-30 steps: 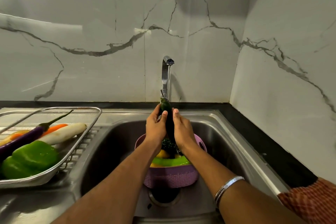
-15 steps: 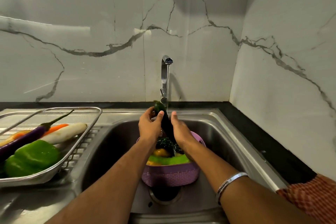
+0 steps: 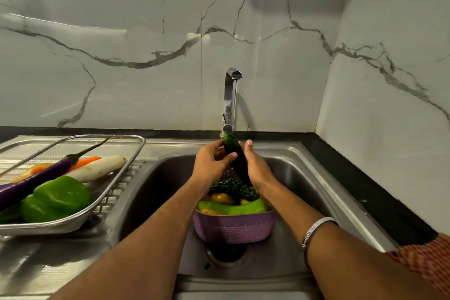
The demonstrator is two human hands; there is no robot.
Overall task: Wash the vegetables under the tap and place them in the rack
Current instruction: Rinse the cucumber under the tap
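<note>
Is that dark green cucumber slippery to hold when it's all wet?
Probably, yes: the cucumber looks smooth and glossy under the tap. It seems stiff, staying straight between the left hand and right hand. Being round, it might roll if dropped.

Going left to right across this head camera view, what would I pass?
Green pepper in the metal rack → white radish → left hand → dark cucumber → right hand → bracelet.
</note>
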